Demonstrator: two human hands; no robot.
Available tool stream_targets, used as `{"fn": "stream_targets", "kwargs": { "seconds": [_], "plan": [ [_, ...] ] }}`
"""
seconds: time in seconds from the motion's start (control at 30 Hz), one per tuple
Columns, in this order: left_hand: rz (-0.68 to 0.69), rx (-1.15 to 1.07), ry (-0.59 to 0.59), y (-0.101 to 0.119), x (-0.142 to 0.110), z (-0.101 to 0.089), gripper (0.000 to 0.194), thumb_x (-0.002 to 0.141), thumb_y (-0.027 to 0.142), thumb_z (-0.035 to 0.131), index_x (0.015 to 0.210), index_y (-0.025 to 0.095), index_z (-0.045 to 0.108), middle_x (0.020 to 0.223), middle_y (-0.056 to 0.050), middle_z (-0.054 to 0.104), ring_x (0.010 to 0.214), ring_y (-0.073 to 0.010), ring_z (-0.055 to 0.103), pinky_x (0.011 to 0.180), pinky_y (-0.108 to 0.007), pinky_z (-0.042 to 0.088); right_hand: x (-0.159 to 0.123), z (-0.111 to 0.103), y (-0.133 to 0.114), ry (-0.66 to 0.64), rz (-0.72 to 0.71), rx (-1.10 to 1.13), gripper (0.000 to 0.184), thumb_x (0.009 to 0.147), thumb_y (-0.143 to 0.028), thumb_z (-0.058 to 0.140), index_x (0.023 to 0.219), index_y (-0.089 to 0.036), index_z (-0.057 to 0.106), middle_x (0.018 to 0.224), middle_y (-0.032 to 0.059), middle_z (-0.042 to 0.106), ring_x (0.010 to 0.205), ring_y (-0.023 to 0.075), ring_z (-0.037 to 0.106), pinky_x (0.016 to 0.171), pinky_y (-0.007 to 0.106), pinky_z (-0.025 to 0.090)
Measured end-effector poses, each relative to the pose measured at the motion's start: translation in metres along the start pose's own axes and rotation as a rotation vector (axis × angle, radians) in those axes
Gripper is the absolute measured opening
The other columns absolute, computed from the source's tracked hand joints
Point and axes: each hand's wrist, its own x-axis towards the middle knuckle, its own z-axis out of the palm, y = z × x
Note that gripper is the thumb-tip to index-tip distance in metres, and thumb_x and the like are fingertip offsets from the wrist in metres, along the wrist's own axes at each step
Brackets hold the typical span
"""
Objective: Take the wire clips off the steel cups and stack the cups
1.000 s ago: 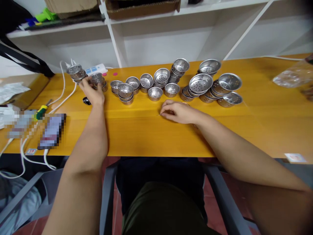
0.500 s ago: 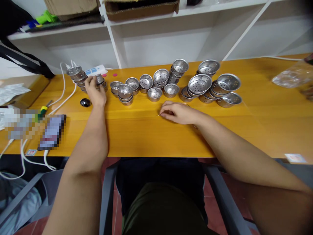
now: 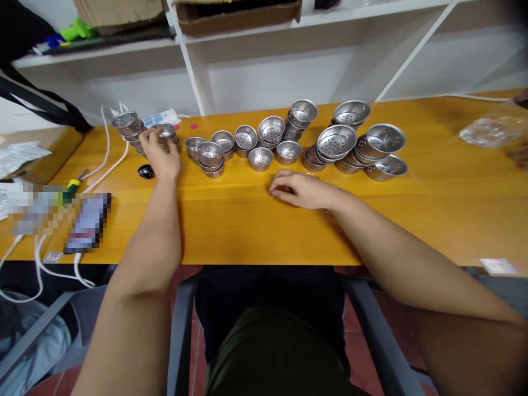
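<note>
My left hand [image 3: 160, 157] reaches over the left end of a row of perforated metal cups, its fingers apart and bent. The fingertips are beside the rim of the top cup of a short stack [image 3: 166, 131]; I cannot tell whether they touch it. A taller leaning cup stack [image 3: 126, 124] stands just left of the fingers. Below them shows a dark shiny round object [image 3: 146, 171]. My right hand [image 3: 299, 188] rests on the table, fingers curled and thumb against them. Something very thin shows faintly at its fingertips, too small to name.
Small perforated cups [image 3: 211, 154] stand along the middle, larger ones [image 3: 337, 142] to the right. On the left lie a phone [image 3: 88, 223], white cables, a screwdriver [image 3: 73, 186] and a power strip [image 3: 161, 118]. A clear plastic bag [image 3: 487, 127] lies at far right, shelves behind.
The small tilted cup by my left fingers now shows as an upright open rim on the short stack. My left hand has shifted slightly; my right hand has stayed nearly still.
</note>
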Motion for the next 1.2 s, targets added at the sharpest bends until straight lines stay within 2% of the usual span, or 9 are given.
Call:
{"fn": "stream_targets", "kwargs": {
  "seconds": [0.1, 0.17, 0.3, 0.47, 0.6, 0.73, 0.93, 1.07, 1.2],
  "plan": [
    [-0.239, 0.181, 0.175, 0.029, 0.01, 0.001, 0.097, 0.131, 0.08, -0.003, 0.113, 0.018, 0.069, 0.137, -0.019, 0.075, 0.196, -0.0282, 0.022, 0.108, -0.07, 0.026, -0.001, -0.002, 0.0, 0.001, 0.027, -0.019, 0.019, 0.115, -0.037, 0.07, 0.116, -0.024, 0.084, 0.128, 0.0141, 0.081, 0.101, 0.0275, 0.077, 0.098, 0.042, 0.058],
    [-0.321, 0.194, 0.138, 0.051, 0.015, 0.005, 0.097, 0.128, 0.091, 0.004, 0.129, 0.023, 0.073, 0.15, -0.017, 0.078, 0.185, -0.0312, 0.046, 0.118, -0.074, 0.036, -0.002, -0.005, 0.0, -0.005, 0.055, -0.039, 0.016, 0.113, -0.034, 0.073, 0.116, -0.024, 0.084, 0.129, 0.0141, 0.081, 0.099, 0.0266, 0.076, 0.096, 0.041, 0.057],
    [-0.383, 0.042, 0.072, 0.086, 0.017, 0.016, 0.109, 0.094, 0.119, 0.074, 0.156, 0.029, 0.073, 0.156, -0.014, 0.084, 0.139, -0.0391, 0.08, 0.125, -0.073, 0.059, -0.004, -0.008, -0.001, -0.013, 0.061, -0.032, 0.018, 0.112, -0.037, 0.078, 0.12, -0.023, 0.087, 0.129, 0.0131, 0.084, 0.095, 0.0243, 0.075, 0.091, 0.039, 0.056],
    [-0.435, 0.07, -0.017, 0.095, 0.013, 0.025, 0.122, 0.066, 0.081, 0.121, 0.163, 0.027, 0.072, 0.162, -0.021, 0.082, 0.165, -0.059, 0.068, 0.146, -0.085, 0.048, -0.003, -0.006, -0.011, -0.076, -0.135, 0.055, 0.029, 0.117, -0.044, 0.073, 0.131, -0.025, 0.09, 0.141, 0.0143, 0.088, 0.109, 0.0262, 0.082, 0.099, 0.04, 0.061],
    [-0.471, 0.038, -0.037, 0.093, 0.012, 0.024, 0.114, 0.072, 0.059, 0.121, 0.168, 0.026, 0.068, 0.165, -0.02, 0.081, 0.161, -0.0542, 0.074, 0.143, -0.079, 0.055, -0.007, -0.017, -0.018, -0.144, 0.052, -0.164, 0.038, 0.117, -0.046, 0.069, 0.085, -0.026, 0.071, 0.088, 0.0056, 0.079, 0.074, 0.0209, 0.064, 0.075, 0.038, 0.047],
    [-0.385, -0.028, -0.023, 0.094, 0.015, 0.021, 0.124, 0.081, 0.072, 0.116, 0.179, 0.027, 0.055, 0.18, -0.02, 0.07, 0.167, -0.0499, 0.071, 0.144, -0.078, 0.055, -0.015, -0.036, -0.016, -0.193, 0.246, -0.284, 0.053, 0.119, -0.049, 0.067, 0.073, -0.027, 0.055, 0.061, 0.0009, 0.059, 0.058, 0.019, 0.045, 0.067, 0.041, 0.032],
    [-0.216, 0.001, 0.096, 0.127, 0.027, 0.034, 0.116, 0.086, 0.085, 0.11, 0.175, 0.034, 0.055, 0.177, -0.015, 0.065, 0.181, -0.0511, 0.056, 0.15, -0.08, 0.049, -0.01, -0.027, -0.028, 0.186, 0.026, -0.137, 0.03, 0.119, -0.047, 0.066, 0.1, -0.026, 0.073, 0.099, 0.0096, 0.081, 0.084, 0.0256, 0.068, 0.082, 0.041, 0.047],
    [-0.058, -0.103, 0.017, 0.175, 0.033, 0.065, 0.101, 0.087, 0.066, 0.112, 0.169, 0.039, 0.061, 0.17, -0.012, 0.07, 0.173, -0.0531, 0.063, 0.148, -0.083, 0.052, -0.007, -0.011, -0.047, 0.443, -0.117, 0.004, 0.027, 0.122, -0.047, 0.063, 0.124, -0.027, 0.081, 0.121, 0.014, 0.083, 0.092, 0.0279, 0.073, 0.083, 0.044, 0.058],
    [0.034, -0.261, -0.103, 0.206, 0.028, 0.086, 0.098, 0.093, 0.045, 0.102, 0.177, 0.037, 0.054, 0.171, -0.014, 0.072, 0.164, -0.0488, 0.071, 0.142, -0.078, 0.061, -0.01, -0.007, -0.058, 0.436, -0.197, -0.039, 0.037, 0.117, -0.039, 0.063, 0.146, -0.031, 0.085, 0.149, 0.0163, 0.083, 0.12, 0.0355, 0.08, 0.093, 0.049, 0.067]
  ]
}}
